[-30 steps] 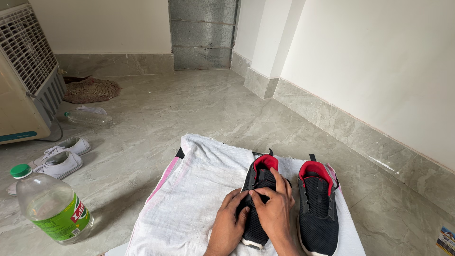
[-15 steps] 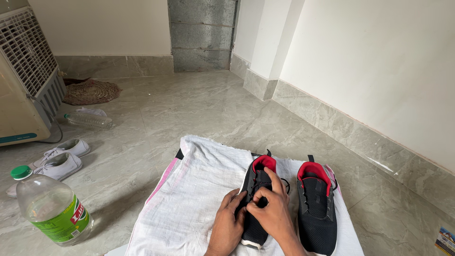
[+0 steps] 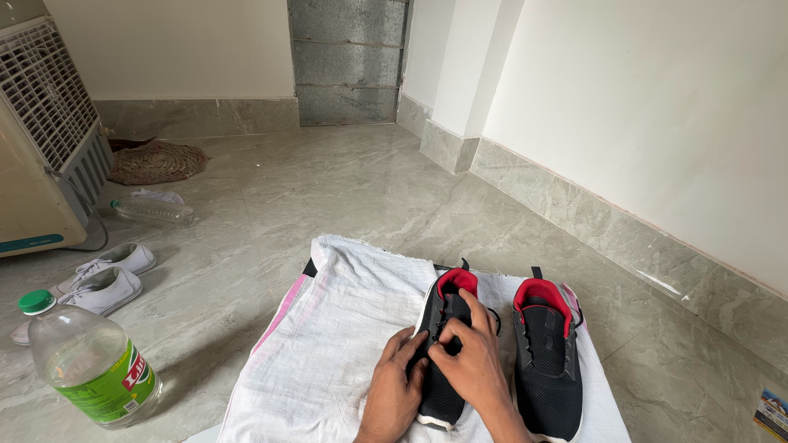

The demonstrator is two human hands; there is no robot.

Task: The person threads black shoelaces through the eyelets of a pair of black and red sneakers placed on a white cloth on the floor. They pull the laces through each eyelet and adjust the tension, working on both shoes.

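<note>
Two black mesh shoes with red lining lie side by side on a white woven sack [image 3: 345,328] spread on the floor. My left hand [image 3: 396,385] grips the left side of the left shoe [image 3: 450,295]. My right hand [image 3: 472,361] rests over that shoe's laces, thumb and forefinger pinched on the black lace near the tongue. The right shoe [image 3: 547,361] stands untouched just right of my right hand.
A large plastic bottle with a green cap and label [image 3: 86,361] stands at the left. Farther left lie white sneakers [image 3: 103,279], a clear bottle on its side [image 3: 152,211], a woven mat [image 3: 154,161] and an air cooler [image 3: 41,131]. A wall runs along the right.
My right hand has shifted slightly up the left shoe's laces and its fingers have pinched closer. My left hand has stayed on the shoe's side.
</note>
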